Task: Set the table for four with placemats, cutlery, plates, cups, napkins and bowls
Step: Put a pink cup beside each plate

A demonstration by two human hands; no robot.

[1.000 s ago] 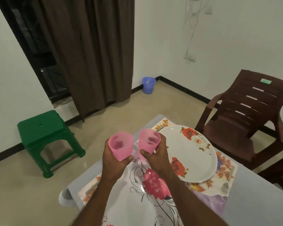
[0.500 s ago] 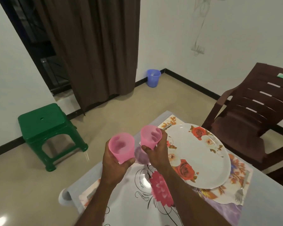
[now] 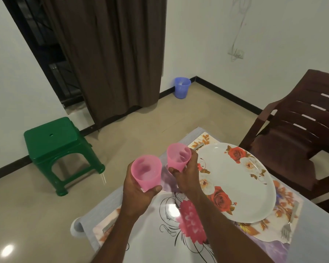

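I hold two pink plastic cups above the table corner. My left hand (image 3: 139, 194) grips one pink cup (image 3: 146, 172). My right hand (image 3: 186, 173) grips the other pink cup (image 3: 178, 156), tilted slightly to the right. A white plate with red roses (image 3: 241, 186) lies on a floral placemat (image 3: 285, 198) at the far right. A second white plate with a pink flower (image 3: 160, 234) lies under my forearms. A fork (image 3: 289, 224) rests on the placemat near the rose plate's near edge. A knife tip (image 3: 198, 147) shows at its far edge.
The grey table (image 3: 321, 234) ends close to my hands at its far corner. A brown plastic chair (image 3: 296, 133) stands at the right. On the floor at the left is a green stool (image 3: 55, 141). A blue bin (image 3: 182, 87) and brown curtain (image 3: 112, 54) are beyond.
Both hands stay on their cups. The view has shifted, so the rose plate and chair lie further right, and the right cup has moved slightly toward the plate.
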